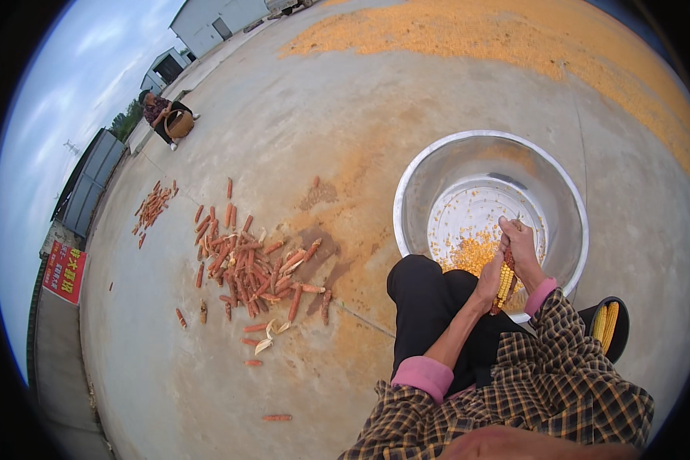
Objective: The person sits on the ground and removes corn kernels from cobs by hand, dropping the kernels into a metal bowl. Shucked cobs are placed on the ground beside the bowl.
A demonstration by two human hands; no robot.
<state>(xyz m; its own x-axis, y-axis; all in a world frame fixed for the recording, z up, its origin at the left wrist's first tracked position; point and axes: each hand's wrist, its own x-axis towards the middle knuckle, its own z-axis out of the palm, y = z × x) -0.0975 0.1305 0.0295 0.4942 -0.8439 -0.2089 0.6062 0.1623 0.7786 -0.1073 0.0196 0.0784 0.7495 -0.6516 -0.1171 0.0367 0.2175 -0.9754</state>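
Both my hands grip a partly shelled ear of corn [505, 282] over the near side of a wide metal basin [417, 190]. Yellow kernels still cover part of the ear, while bare reddish cob shows elsewhere on it. My left hand [490, 276] lies along the ear's left side. On the right, my right hand [522, 247] wraps around the upper part, its thumb near the top. Loose corn kernels [471, 251] lie on the basin floor, thickest near my knees. Beside my right hip stands a dark bucket [622, 330] with ears of corn [605, 325] in it.
A heap of bare reddish corncobs [247, 270] lies on the concrete to my left, with a smaller cob pile [154, 206] farther off. Corn kernels [466, 29] are spread across the ground ahead. A person [164, 115] sits far left with a wicker basket [179, 124].
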